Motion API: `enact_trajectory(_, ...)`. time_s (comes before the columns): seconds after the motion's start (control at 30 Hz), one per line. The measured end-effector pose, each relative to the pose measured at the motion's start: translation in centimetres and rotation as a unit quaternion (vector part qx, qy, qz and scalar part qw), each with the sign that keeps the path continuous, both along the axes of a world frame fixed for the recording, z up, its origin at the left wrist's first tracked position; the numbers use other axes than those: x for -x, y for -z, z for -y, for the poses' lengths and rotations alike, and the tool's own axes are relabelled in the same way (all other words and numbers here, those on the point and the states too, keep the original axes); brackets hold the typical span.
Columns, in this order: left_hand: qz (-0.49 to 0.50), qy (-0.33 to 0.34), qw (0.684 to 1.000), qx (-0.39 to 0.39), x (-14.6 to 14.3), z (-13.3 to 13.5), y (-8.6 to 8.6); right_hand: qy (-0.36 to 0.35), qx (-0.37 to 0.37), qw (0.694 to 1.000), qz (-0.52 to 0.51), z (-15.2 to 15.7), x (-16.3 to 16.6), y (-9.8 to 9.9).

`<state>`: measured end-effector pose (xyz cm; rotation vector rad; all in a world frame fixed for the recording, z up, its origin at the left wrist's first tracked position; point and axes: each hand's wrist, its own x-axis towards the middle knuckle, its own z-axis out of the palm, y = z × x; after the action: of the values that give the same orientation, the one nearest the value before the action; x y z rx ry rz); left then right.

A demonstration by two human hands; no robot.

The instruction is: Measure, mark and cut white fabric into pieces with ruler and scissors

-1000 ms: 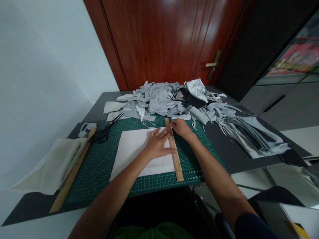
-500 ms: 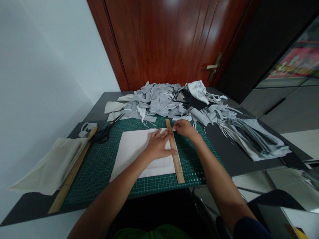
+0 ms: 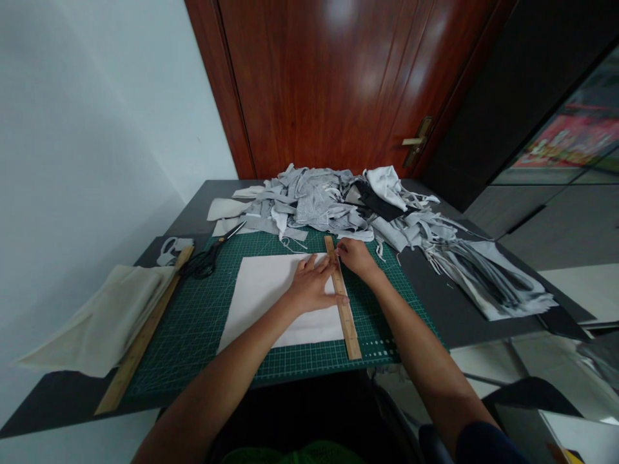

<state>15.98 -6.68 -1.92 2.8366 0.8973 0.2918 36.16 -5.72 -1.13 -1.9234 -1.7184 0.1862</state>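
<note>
A white cloth piece point(image 3: 264, 293) lies flat on the green cutting mat point(image 3: 188, 335). Along its right edge runs a short wooden ruler point(image 3: 349, 325), pointing away from me. My left hand point(image 3: 310, 288) rests with fingers spread over the cloth, its fingertips and thumb pressing on the ruler. At the ruler's far end, on its right side, my right hand point(image 3: 355, 256) is closed in a pinch beside the cloth's edge. A small pale bit shows at its fingertips, too small to name.
Black-handled scissors point(image 3: 206, 258) lie at the mat's upper left, near a white looped object point(image 3: 169, 250). A long wooden ruler point(image 3: 130, 364) and folded cream cloth point(image 3: 104, 322) are on the left. Grey fabric scraps point(image 3: 314, 203) heap along the back; grey strips point(image 3: 498, 277) lie right.
The view has shifted slightly. Both hands keep nearly the same place, the left on the ruler and the right pinching by its far end.
</note>
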Motion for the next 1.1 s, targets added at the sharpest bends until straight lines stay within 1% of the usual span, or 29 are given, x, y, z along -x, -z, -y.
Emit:
enact_trajectory(0.17,0.000,-0.006,1.000,-0.002,-0.1,-0.1,0.1,0.007,-0.022,1.000,-0.003,0.7,0.6,0.5)
enact_trajectory(0.4,0.009,-0.005,1.000,0.002,-0.1,-0.2,0.3,-0.005,-0.035,0.999,-0.024,2.6,1.1,0.8)
enact_trajectory(0.6,0.016,0.001,1.000,0.005,0.0,-0.2,0.4,-0.010,-0.045,0.998,-0.037,5.0,1.9,0.8)
enact_trajectory(0.83,0.011,-0.009,1.000,0.005,-0.1,0.0,0.1,0.002,-0.055,0.997,-0.046,8.0,3.4,1.2)
enact_trajectory(1.1,0.020,-0.014,1.000,-0.001,-0.3,-0.1,0.4,0.000,-0.036,0.997,-0.063,11.1,3.8,0.8)
